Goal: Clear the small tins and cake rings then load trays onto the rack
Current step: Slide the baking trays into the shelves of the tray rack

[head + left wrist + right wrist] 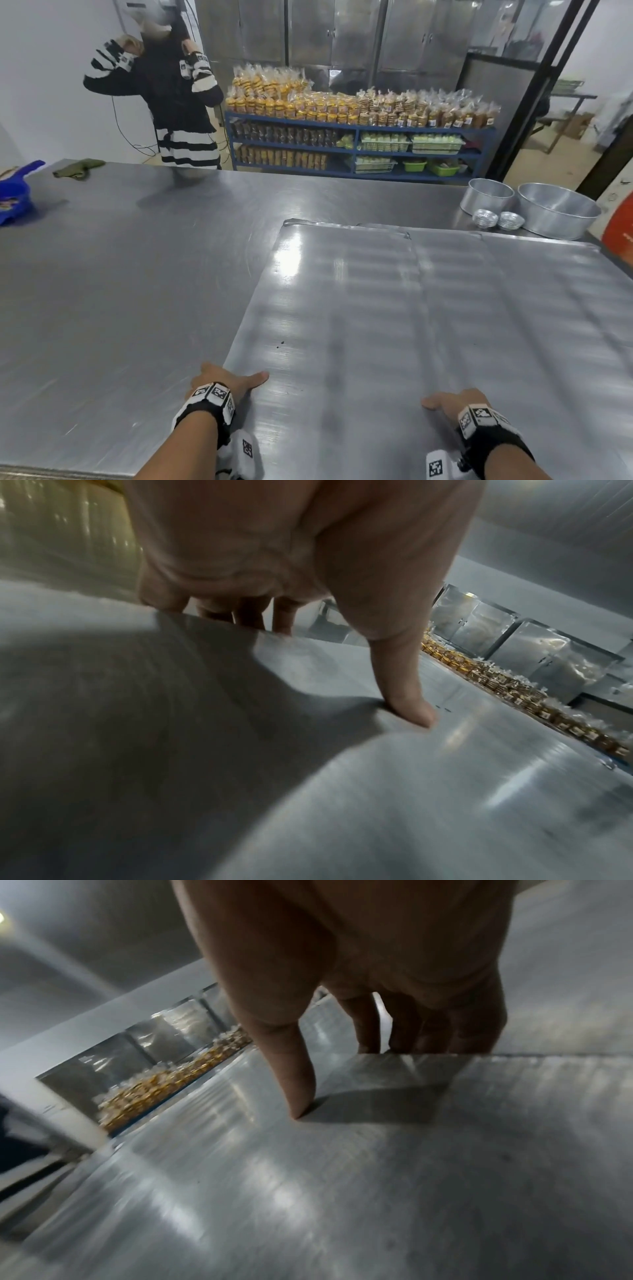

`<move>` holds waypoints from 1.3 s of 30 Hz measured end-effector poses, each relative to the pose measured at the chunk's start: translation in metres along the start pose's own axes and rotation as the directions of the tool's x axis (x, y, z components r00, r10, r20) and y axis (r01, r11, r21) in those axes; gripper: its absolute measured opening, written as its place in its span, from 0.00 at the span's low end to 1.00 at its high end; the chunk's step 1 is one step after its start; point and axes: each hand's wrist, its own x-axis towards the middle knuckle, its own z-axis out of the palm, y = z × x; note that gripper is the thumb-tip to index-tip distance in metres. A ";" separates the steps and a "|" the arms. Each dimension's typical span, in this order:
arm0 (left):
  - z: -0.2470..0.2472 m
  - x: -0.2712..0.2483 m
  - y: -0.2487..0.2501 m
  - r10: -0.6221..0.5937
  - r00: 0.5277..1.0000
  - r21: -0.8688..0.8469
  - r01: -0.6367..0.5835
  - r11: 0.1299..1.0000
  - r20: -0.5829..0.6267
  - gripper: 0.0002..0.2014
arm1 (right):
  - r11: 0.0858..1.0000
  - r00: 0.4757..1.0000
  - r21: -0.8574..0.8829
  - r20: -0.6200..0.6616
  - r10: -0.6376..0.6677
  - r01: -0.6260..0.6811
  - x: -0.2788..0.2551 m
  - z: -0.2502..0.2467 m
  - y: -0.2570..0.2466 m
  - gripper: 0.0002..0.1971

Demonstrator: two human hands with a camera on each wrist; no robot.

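Note:
A wide flat metal tray [325, 308] lies on the steel table [120, 274], beside or overlapping a second tray [531, 308] on its right. My left hand [233, 377] holds the near left edge, thumb [407, 696] on top and the other fingers curled under the rim. My right hand [455, 402] grips the tray at the seam between the two trays, thumb [294, 1083] on top and fingers below the edge. At the far right of the table stand two round cake pans [486, 200] [556, 214], with two stacks of small tins [484, 218] [511, 221] in front of them.
A blue plastic scoop [13, 198] and a green cloth [77, 168] lie at the table's far left. Another person in a striped top [178, 102] stands beyond the table. A blue shelf [359, 130] of packed baked goods lines the back wall. Something red [620, 233] shows at the right edge.

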 end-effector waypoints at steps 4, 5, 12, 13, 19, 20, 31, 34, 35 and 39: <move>-0.020 -0.008 -0.002 0.009 0.991 -0.178 0.016 0.984 0.137 0.50 | 1.000 1.000 0.009 -0.008 0.024 -0.024 -0.008 0.008 0.003 0.32; -0.024 -0.006 -0.003 -0.003 0.987 -0.244 0.043 0.969 0.161 0.46 | 0.999 1.000 0.028 -0.007 0.024 -0.024 -0.014 0.011 0.002 0.29; -0.039 0.014 -0.015 -0.053 0.982 -0.430 0.127 0.894 0.181 0.37 | 0.991 0.996 0.114 -0.037 0.079 -0.074 -0.041 0.049 0.010 0.25; -0.042 0.017 -0.017 -0.055 0.982 -0.443 0.133 0.887 0.183 0.36 | 0.984 0.993 0.148 -0.053 0.107 -0.098 -0.043 0.053 0.012 0.26; -0.052 0.027 -0.025 -0.019 0.988 -0.490 0.094 0.867 0.155 0.33 | 0.969 0.986 0.226 -0.109 0.127 -0.100 -0.063 0.068 0.016 0.24; -0.054 0.027 -0.025 -0.007 0.990 -0.499 0.078 0.863 0.143 0.31 | 0.968 0.987 0.233 -0.106 0.124 -0.096 -0.065 0.069 0.017 0.24; -0.058 -0.017 -0.037 0.090 0.995 -0.540 -0.053 0.840 0.042 0.27 | 0.953 0.977 0.303 -0.199 0.078 -0.015 -0.117 0.049 0.049 0.23; -0.060 -0.041 -0.041 0.117 0.993 -0.535 -0.097 0.839 0.004 0.28 | 0.935 0.973 0.355 -0.210 0.094 -0.014 -0.134 0.046 0.075 0.23; -0.058 -0.049 -0.041 0.123 0.992 -0.539 -0.101 0.836 0.005 0.28 | 0.922 0.975 0.387 -0.193 0.111 -0.028 -0.141 0.045 0.084 0.22; -0.048 -0.087 -0.044 0.192 0.981 -0.521 -0.154 0.839 0.019 0.25 | 0.850 0.946 0.526 -0.252 0.204 -0.043 -0.168 0.027 0.125 0.19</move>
